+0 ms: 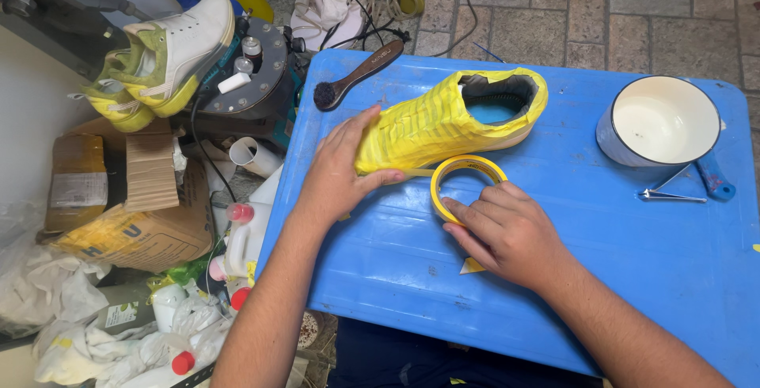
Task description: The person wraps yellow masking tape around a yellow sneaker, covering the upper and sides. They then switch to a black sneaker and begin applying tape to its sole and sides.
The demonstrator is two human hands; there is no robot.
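The left hand [336, 170] lies spread on the taped shoe's [451, 119] toe; the right hand [507, 230] pinches the tape roll [467, 168]. Both look light; the shoe's smooth wrap seems slippery, best steadied at toe.

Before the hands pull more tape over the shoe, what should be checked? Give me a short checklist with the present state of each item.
1. Left hand steadies the shoe at its toe: ok.
2. Right hand grips the tape roll: ok.
3. Tape runs from roll to toe: ok.
4. Shoe opening left uncovered: ok.
5. Tape wraps the sole too: cannot tell.
6. Tweezers and pot stand apart from the shoe: ok.
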